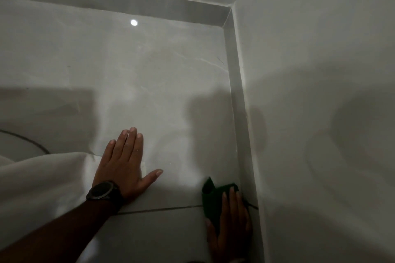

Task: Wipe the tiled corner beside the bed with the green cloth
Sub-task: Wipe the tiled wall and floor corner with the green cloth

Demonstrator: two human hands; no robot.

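The green cloth (210, 196) lies bunched on the glossy grey floor tile (149, 74), right against the skirting tile (237, 96) of the right-hand wall. My right hand (232, 224) presses flat on top of the cloth, fingers pointing away from me, near the bottom edge of the view. My left hand (126, 162), with a dark watch on the wrist, rests palm-down on the floor with fingers spread and nothing in it. The tiled corner (227, 18) where the two skirtings meet is far ahead, upper right.
A white bed sheet (42, 181) hangs over the floor at the lower left, touching my left forearm. A dark cable (27, 139) curves across the floor at the left. White walls (320, 70) close the right and far sides. A grout line (162, 209) runs between my hands.
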